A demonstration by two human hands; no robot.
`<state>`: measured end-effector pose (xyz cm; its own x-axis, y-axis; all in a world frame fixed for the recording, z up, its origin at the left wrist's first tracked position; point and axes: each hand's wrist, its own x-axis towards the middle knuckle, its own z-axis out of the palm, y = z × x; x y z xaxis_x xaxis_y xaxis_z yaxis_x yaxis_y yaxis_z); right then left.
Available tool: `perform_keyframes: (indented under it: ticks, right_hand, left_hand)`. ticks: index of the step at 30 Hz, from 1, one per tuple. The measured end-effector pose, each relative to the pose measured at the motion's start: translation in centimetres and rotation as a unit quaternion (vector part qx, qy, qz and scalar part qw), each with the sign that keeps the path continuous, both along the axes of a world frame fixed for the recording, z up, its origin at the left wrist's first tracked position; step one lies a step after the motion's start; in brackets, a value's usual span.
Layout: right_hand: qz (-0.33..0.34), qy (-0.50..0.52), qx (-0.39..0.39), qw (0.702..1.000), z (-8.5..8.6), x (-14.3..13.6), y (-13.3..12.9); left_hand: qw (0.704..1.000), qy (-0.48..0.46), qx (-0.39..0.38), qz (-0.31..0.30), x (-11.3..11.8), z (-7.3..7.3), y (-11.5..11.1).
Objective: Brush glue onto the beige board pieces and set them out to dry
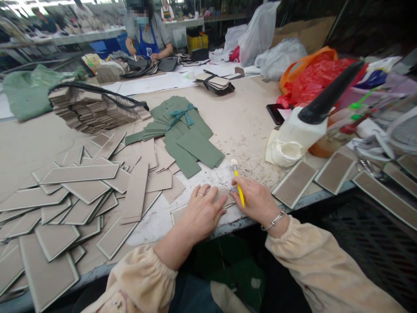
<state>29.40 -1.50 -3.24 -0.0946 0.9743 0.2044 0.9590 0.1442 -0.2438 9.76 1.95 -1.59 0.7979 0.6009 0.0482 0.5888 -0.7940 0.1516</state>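
At the table's near edge lies a beige panel [177, 214] with a pale border. My left hand [203, 212] rests over it, fingers lying flat and pressing it down. My right hand [257, 200] grips a yellow-handled brush [240, 191], its white-coated bristles pointing up and away from me. The fingertips of that hand are at the panel's right end; whether they pinch its edge I cannot tell. Beyond my hands is a fanned stack of green pieces [185, 134], tied with a teal strip. Loose beige pieces [135, 191] lie left of my left hand.
Many pale-edged panels [81, 174] are heaped on the left. A tied beige bundle [94, 106] lies behind them. To the right are a white glue bottle [301, 130] with a black nozzle, a phone [275, 114] and bordered panels [295, 182]. A co-worker [148, 39] sits across the table.
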Motion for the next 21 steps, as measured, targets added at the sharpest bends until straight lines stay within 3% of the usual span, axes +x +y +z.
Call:
perform_keyframes:
  ticks: [4, 13, 17, 21]
  right_hand:
    - [0.000, 0.004, -0.007, 1.000, 0.1, -0.1, 0.0]
    - [0.053, 0.067, 0.026, 0.996, -0.1, 1.1, -0.3]
    - [0.091, 0.119, 0.050, 0.987, -0.1, 1.8, -0.7]
    - [0.139, 0.125, 0.013, 0.982, 0.0, 1.7, -1.0]
  left_hand:
    - [1.000, 0.019, 0.012, 0.004, -0.3, -0.2, -0.3]
    - [0.999, 0.046, 0.027, 0.009, -1.3, -2.5, -0.9]
    - [0.999, 0.047, 0.019, 0.015, -1.3, -2.6, -0.9]
    - [0.999, 0.044, 0.013, 0.016, -1.2, -2.3, -0.9]
